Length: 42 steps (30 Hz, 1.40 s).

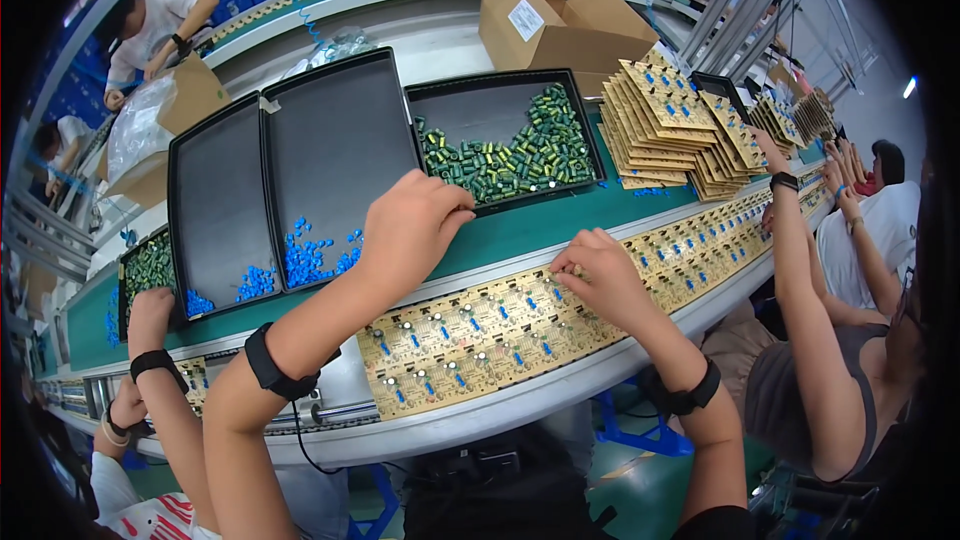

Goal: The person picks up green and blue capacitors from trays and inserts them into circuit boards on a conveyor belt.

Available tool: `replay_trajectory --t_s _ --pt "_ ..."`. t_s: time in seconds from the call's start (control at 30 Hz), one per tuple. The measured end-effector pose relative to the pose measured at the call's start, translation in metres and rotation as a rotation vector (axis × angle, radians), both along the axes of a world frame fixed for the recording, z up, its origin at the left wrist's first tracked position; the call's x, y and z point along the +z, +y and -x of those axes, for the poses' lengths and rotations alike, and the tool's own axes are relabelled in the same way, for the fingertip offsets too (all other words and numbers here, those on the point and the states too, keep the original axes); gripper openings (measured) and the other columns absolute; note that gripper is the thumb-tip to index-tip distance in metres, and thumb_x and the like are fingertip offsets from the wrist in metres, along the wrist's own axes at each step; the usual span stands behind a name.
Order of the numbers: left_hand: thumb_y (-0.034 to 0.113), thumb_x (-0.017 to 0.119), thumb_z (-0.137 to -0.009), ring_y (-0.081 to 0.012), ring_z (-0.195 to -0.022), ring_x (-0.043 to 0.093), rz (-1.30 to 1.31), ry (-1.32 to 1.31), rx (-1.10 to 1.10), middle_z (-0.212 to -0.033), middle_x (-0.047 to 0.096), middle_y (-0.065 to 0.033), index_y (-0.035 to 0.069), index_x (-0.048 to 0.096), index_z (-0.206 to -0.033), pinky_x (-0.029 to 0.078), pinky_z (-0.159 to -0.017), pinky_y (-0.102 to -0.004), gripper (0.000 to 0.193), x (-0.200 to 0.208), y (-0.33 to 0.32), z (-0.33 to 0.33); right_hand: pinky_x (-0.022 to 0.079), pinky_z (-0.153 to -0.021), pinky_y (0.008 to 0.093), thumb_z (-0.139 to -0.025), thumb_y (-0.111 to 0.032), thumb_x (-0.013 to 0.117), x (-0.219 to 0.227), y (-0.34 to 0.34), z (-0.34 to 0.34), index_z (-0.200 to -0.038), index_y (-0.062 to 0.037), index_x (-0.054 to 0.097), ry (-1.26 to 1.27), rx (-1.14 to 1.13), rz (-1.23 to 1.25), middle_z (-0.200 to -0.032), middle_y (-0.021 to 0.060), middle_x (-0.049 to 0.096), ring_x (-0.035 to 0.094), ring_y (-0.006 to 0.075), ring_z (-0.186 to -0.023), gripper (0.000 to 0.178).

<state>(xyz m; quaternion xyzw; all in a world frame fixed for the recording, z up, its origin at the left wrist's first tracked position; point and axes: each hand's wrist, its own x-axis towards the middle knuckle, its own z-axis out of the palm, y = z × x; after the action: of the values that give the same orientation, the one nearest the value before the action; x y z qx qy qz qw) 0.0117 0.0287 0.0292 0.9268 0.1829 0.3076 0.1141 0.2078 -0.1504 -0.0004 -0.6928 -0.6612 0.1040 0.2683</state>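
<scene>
My left hand (415, 222) is over the near edge of a black tray (480, 90) filled with green cylindrical capacitors (500, 162). Its thumb and fingers are closed together, and whatever they may hold is hidden. My right hand (605, 280) is lowered over a panel of tan circuit boards (440, 335), its fingertips pinched just above the surface. Something tiny may be between those fingertips, too small to name. Rows of blue, white and dark components stand on the panel.
Two black trays (335, 130) hold blue disc-shaped components (310, 255) at left. Stacked circuit boards (660, 130) stand far right, before an open cardboard box (550, 30). A co-worker's arm (800, 290) reaches in at right, another's hand (150, 315) at left.
</scene>
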Motion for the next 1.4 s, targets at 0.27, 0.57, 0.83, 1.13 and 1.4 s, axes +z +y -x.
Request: replay_trajectory --t_s 0.27,0.57,0.83,1.13,1.4 --pt "0.006 0.066 -0.084 -0.0037 -0.069 0.056 1.011 0.141 -0.188 -0.080 0.068 -0.0016 0.003 0.071 -0.097 0.046 -0.062 -0.0205 0.014 -0.002 -0.013 0.003 0.043 -0.072 0.0369 -0.070 -0.014 0.072 0.012 0.019 -0.006 -0.077 -0.0119 0.065 -0.230 0.208 0.146 -0.076 0.0025 0.055 0.054 0.0217 -0.083 0.010" --pt "0.005 0.067 -0.083 -0.0045 -0.073 0.059 1.109 0.205 -0.212 -0.083 0.068 -0.0008 0.002 0.070 -0.096 0.045 -0.064 -0.0195 0.014 -0.006 -0.021 0.008 0.047 -0.069 0.0378 -0.069 -0.018 0.073 0.031 0.057 -0.024 -0.078 -0.0083 0.066 0.017 0.113 0.102 -0.076 0.0047 0.059 0.059 0.0245 -0.079 0.015" --pt "0.013 0.070 -0.073 -0.0255 -0.076 0.050 0.225 0.359 -0.290 -0.075 0.060 -0.0047 0.009 0.067 -0.079 0.044 -0.070 -0.0354 0.008 -0.016 -0.039 -0.006 0.051 -0.077 0.0415 -0.074 -0.024 0.074 0.010 0.123 -0.026 -0.087 -0.0067 0.065 -0.195 -0.111 0.146 -0.086 0.0108 0.064 0.062 0.0299 -0.092 0.024" --pt "0.013 0.070 -0.071 -0.0241 -0.076 0.048 0.023 0.439 -0.275 -0.075 0.053 -0.0050 0.008 0.062 -0.071 0.042 -0.070 -0.0354 0.009 -0.020 -0.046 -0.009 0.051 -0.079 0.0417 -0.073 -0.021 0.074 -0.001 0.115 -0.020 -0.090 -0.0053 0.061 -0.159 -0.104 0.000 -0.090 0.0115 0.064 0.062 0.0308 -0.092 0.027" --pt "0.013 0.070 -0.070 -0.0235 -0.078 0.047 -0.071 0.445 -0.263 -0.075 0.051 -0.0040 0.008 0.060 -0.070 0.039 -0.068 -0.0355 0.012 -0.020 -0.049 -0.006 0.047 -0.069 0.0405 -0.076 -0.017 0.069 -0.003 0.112 -0.013 -0.081 -0.0067 0.054 -0.020 -0.145 -0.295 -0.077 0.0082 0.057 0.057 0.0293 -0.080 0.018"
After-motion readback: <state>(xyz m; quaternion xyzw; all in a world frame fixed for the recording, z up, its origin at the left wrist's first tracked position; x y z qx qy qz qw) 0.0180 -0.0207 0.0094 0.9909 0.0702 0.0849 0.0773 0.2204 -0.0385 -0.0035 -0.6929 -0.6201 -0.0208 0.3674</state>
